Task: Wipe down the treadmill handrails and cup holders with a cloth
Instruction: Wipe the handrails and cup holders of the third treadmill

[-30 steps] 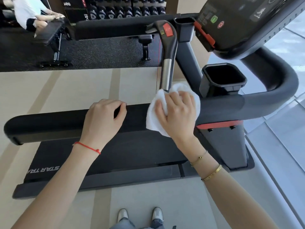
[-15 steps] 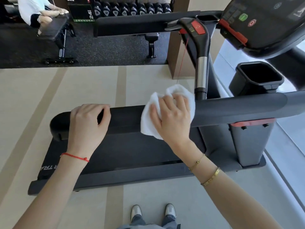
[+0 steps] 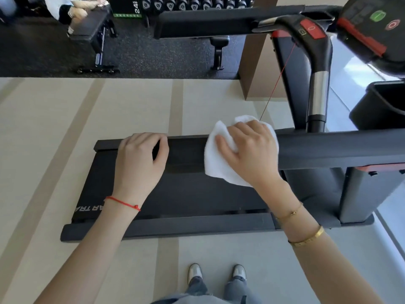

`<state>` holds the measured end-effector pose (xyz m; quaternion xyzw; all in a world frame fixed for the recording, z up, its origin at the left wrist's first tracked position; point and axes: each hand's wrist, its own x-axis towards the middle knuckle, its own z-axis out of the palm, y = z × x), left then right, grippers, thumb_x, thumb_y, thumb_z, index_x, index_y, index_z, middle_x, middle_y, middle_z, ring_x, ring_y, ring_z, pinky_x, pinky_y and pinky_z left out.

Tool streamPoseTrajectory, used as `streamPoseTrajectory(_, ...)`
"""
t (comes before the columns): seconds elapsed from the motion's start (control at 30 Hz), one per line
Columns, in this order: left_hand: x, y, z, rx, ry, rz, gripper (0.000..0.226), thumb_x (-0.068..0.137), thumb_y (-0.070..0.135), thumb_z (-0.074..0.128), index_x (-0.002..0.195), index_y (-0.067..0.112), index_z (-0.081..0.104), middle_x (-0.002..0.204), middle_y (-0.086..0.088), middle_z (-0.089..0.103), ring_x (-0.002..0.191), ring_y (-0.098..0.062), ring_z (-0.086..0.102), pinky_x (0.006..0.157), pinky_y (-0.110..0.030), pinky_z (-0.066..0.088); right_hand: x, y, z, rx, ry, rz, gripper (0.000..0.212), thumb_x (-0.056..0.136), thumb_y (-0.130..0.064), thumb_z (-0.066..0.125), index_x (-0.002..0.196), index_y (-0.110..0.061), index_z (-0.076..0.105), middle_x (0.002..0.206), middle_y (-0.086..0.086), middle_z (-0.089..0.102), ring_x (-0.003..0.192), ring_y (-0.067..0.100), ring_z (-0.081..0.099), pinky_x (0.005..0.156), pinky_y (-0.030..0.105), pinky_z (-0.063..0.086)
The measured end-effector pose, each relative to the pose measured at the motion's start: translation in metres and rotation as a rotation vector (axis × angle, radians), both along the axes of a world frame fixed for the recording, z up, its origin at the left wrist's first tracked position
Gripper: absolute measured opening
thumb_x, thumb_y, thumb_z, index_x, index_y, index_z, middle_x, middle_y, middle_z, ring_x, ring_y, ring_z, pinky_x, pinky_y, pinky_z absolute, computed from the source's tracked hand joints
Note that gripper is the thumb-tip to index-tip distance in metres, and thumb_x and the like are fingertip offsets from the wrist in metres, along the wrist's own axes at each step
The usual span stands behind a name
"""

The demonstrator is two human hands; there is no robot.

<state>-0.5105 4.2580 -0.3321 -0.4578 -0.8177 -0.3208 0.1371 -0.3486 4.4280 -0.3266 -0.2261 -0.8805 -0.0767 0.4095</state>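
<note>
The near black handrail runs across the view from the right edge towards the left. My right hand wraps a white cloth over the top of this rail, a little left of the upright grip bar. My left hand grips the same rail near its free end, fingers curled over the top. A black cup holder sits at the right edge, partly cut off. The far handrail lies along the top.
The console with red and green buttons hangs at the top right, and a red safety cord drops from it. The treadmill belt lies below the rail. A bench with a seated person and a dumbbell rack stand behind.
My right hand has slid the cloth leftward along the near handrail, away from the upright grip bar. My left hand now sits closer to the rail's free end. The view has shifted left.
</note>
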Motion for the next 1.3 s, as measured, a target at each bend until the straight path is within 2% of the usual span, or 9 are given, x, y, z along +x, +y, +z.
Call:
streamPoseTrajectory(0.2, -0.01, -0.009, -0.004, 0.051, -0.097, 0.021, 0.031, 0.1, 0.023, 0.044, 0.104, 0.009, 0.071, 0.101, -0.003, 0.074, 0.093, -0.024, 0.066, 0.087, -0.038, 0.05, -0.034, -0.023, 0.013, -0.161, -0.226, -0.101, 0.047, 0.092, -0.033, 0.039, 0.05, -0.014, 0.039, 0.048, 0.002, 0.04, 0.054, 0.025, 0.037, 0.057, 0.035, 0.028)
streamPoseTrajectory(0.33, -0.01, -0.011, -0.003, 0.061, -0.131, 0.028, 0.033, 0.101, 0.023, 0.043, 0.121, 0.009, 0.066, 0.103, -0.007, 0.073, 0.094, -0.025, 0.066, 0.082, -0.039, 0.054, -0.069, -0.038, 0.023, -0.243, -0.43, -0.012, 0.052, 0.097, -0.036, 0.035, 0.05, -0.013, 0.035, 0.046, 0.0, 0.033, 0.052, 0.022, 0.034, 0.055, 0.033, 0.018)
streamPoseTrajectory(0.53, -0.011, -0.014, -0.003, 0.061, -0.135, -0.006, 0.033, 0.102, 0.019, 0.038, 0.111, 0.007, 0.068, 0.101, -0.007, 0.072, 0.093, -0.025, 0.065, 0.084, -0.039, 0.052, -0.085, -0.053, 0.026, -0.112, -0.548, 0.029, 0.05, 0.092, -0.038, 0.01, 0.064, -0.016, 0.046, 0.053, -0.003, 0.037, 0.049, 0.016, 0.028, 0.049, 0.032, 0.012)
streamPoseTrajectory(0.6, -0.012, -0.015, -0.005, 0.049, -0.128, -0.026, 0.031, 0.102, 0.017, 0.039, 0.105, 0.008, 0.068, 0.099, -0.004, 0.071, 0.093, -0.023, 0.063, 0.085, -0.036, 0.05, -0.075, -0.052, 0.023, -0.126, -0.507, 0.026, 0.053, 0.092, -0.043, 0.009, 0.067, -0.017, 0.048, 0.057, -0.002, 0.043, 0.055, 0.019, 0.036, 0.052, 0.031, 0.017)
streamPoseTrajectory(0.77, -0.013, -0.016, -0.004, 0.062, -0.109, -0.031, 0.027, 0.102, 0.014, 0.044, 0.103, 0.007, 0.07, 0.102, -0.003, 0.071, 0.097, -0.02, 0.063, 0.089, -0.03, 0.048, -0.038, -0.035, 0.014, -0.11, -0.239, 0.005, 0.047, 0.095, -0.04, 0.046, 0.058, -0.013, 0.056, 0.054, 0.003, 0.055, 0.056, 0.024, 0.048, 0.056, 0.031, 0.03)
streamPoseTrajectory(0.9, -0.012, -0.014, -0.004, 0.06, -0.111, -0.028, 0.028, 0.102, 0.016, 0.042, 0.103, 0.007, 0.069, 0.102, -0.003, 0.071, 0.097, -0.02, 0.062, 0.09, -0.03, 0.047, -0.005, -0.008, 0.022, -0.197, -0.248, -0.183, 0.038, 0.085, -0.032, 0.039, 0.051, -0.015, 0.036, 0.048, 0.003, 0.04, 0.052, 0.026, 0.036, 0.053, 0.031, 0.016)
streamPoseTrajectory(1.0, -0.011, -0.014, -0.005, 0.071, -0.108, -0.029, 0.028, 0.102, 0.015, 0.042, 0.101, 0.007, 0.069, 0.1, -0.004, 0.071, 0.095, -0.024, 0.063, 0.089, -0.038, 0.05, -0.007, -0.01, 0.026, -0.283, -0.264, -0.258, 0.042, 0.085, -0.032, 0.039, 0.048, -0.014, 0.037, 0.045, 0.0, 0.03, 0.05, 0.024, 0.034, 0.048, 0.028, 0.014)
streamPoseTrajectory(1.2, -0.008, -0.012, -0.004, 0.076, -0.108, -0.018, 0.027, 0.101, 0.011, 0.043, 0.102, 0.006, 0.069, 0.1, -0.007, 0.071, 0.094, -0.026, 0.062, 0.088, -0.04, 0.049, -0.046, -0.025, 0.027, -0.387, -0.401, -0.065, 0.051, 0.095, -0.042, 0.038, 0.052, -0.015, 0.038, 0.048, -0.002, 0.036, 0.045, 0.013, 0.031, 0.046, 0.028, 0.017)
streamPoseTrajectory(1.3, -0.006, -0.01, -0.002, 0.039, -0.088, 0.013, 0.028, 0.099, 0.01, 0.042, 0.099, 0.006, 0.07, 0.097, -0.008, 0.071, 0.091, -0.031, 0.062, 0.084, -0.042, 0.047, -0.046, -0.029, 0.024, -0.292, -0.362, -0.036, 0.051, 0.096, -0.043, 0.039, 0.055, -0.014, 0.039, 0.05, 0.0, 0.04, 0.048, 0.021, 0.036, 0.046, 0.029, 0.017)
